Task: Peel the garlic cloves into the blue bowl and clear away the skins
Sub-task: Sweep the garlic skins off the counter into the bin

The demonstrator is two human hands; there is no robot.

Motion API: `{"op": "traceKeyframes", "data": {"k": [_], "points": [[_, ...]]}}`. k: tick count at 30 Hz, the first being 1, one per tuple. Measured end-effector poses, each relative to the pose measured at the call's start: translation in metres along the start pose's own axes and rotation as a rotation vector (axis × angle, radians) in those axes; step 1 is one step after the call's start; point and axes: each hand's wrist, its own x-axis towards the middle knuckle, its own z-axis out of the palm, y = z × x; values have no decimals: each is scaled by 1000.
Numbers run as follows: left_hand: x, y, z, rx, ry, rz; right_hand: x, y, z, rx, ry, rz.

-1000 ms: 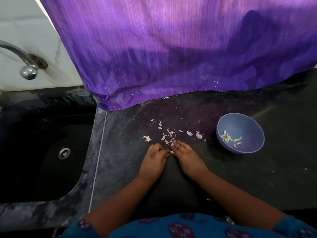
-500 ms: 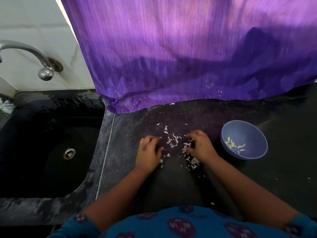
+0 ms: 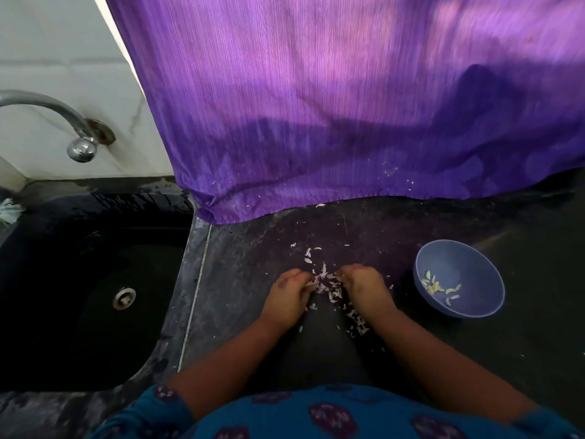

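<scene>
No readable text or labels appear anywhere, though the view is blurry.

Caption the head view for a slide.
Both hands, left and right, gather garlic skins on the dark counter; peeled cloves sit in the blue bowl.

Dark counter (image 3: pixel 522 359), black sink (image 3: pixel 79 312), purple curtain (image 3: pixel 348 106)
</scene>
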Motion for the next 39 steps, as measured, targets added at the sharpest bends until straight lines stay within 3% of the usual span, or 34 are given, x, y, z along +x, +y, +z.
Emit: {"op": "traceKeyframes", "data": {"k": [3,6,10,12,15,17,19,21,24,26,33,39], "points": [[14,-1,-7,48,-10,-47,15,10,-14,172,134,28],[28,-3,-16,129,-7,-61,30,16,-18,188,38,-90],[46,-12,-14,221,-148,-162,56,26,-20,219,43,76],[50,-12,-6,219,-263,-181,62,24,-7,143,-70,93],[46,-2,2,51,-348,3,53,3,14,0,-239,-180],[42,1,-1,-128,-288,68,50,1,23,109,-169,-327],[49,-2,-7,-206,-173,-7,68,6,18,216,32,-228],[62,-6,-13,-207,-98,-165,97,9,6,205,117,-69],[81,-12,-22,-181,-43,-271,143,10,-4,95,-75,108],[89,-15,-24,-175,-26,-293,163,12,0,-13,-142,74],[89,-29,-24,-214,-6,-347,176,-10,21,30,-131,-179],[72,-27,-26,-154,-16,-312,101,-18,23,-86,-68,-288]]}}
